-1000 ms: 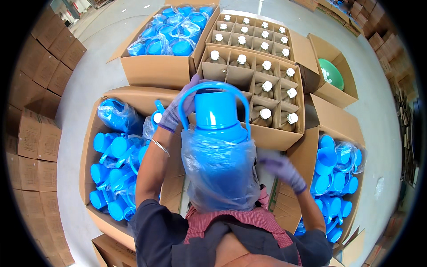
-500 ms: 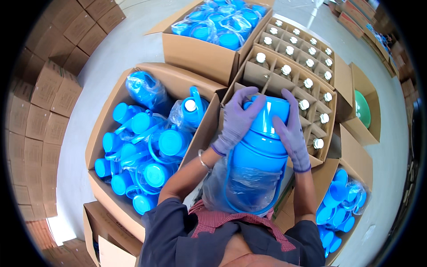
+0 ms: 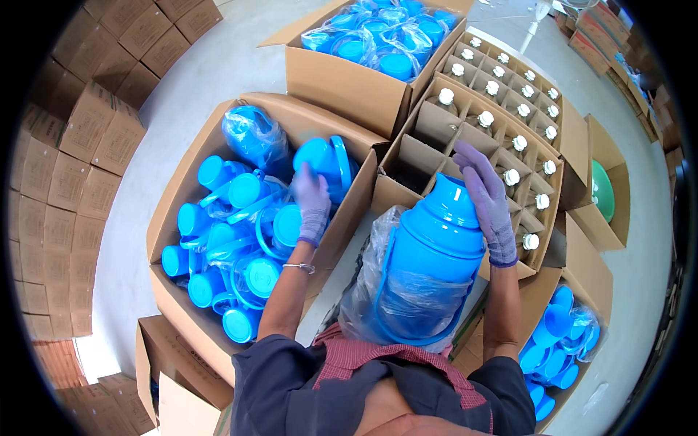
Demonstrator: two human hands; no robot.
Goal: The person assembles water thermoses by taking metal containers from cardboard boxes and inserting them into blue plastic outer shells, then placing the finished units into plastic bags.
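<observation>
Head view: right hand, outstretched, seemingly steadies the flask upright; left hand, left of the flask, blurs: grip unclear.

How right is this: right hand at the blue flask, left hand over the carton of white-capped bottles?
Wrong on the left hand: the head view shows it over the box of blue containers. The right hand is at the blue flask.
</observation>
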